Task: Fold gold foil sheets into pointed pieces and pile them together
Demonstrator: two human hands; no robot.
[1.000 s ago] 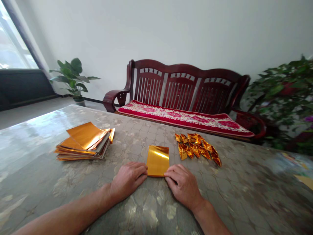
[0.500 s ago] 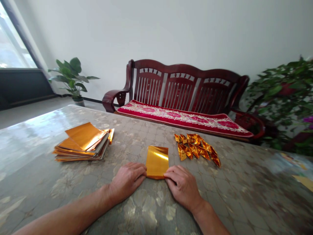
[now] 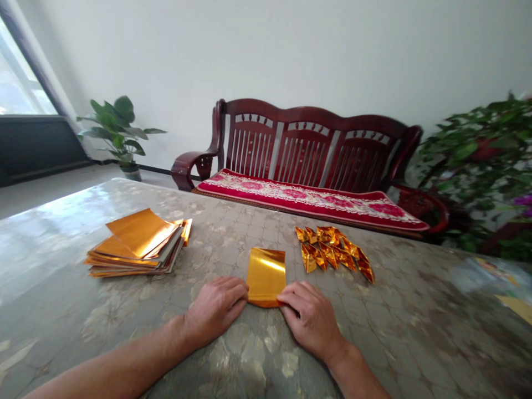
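A rectangular sheet of gold foil paper point(image 3: 266, 276) lies on the tabletop between my hands, its near edge curled over into a narrow orange fold. My left hand point(image 3: 215, 311) pinches the sheet's near left corner with its fingertips. My right hand point(image 3: 310, 318) grips the near right corner. To the left stands a loose stack of gold foil sheets point(image 3: 139, 245). Several small folded gold foil pieces point(image 3: 332, 252) lie grouped to the right, beyond my right hand.
The marble-patterned tabletop point(image 3: 233, 233) has a glossy surface and a far edge. Behind it stands a dark red wooden bench point(image 3: 307, 141) with a red floral cushion. Potted plants point(image 3: 116, 130) stand at both sides. A yellowish paper scrap point(image 3: 515, 307) lies at the table's right.
The sheet's near edge shows a slightly wider orange fold under my fingers. The whole scene has drifted slightly left in view as my head turned.
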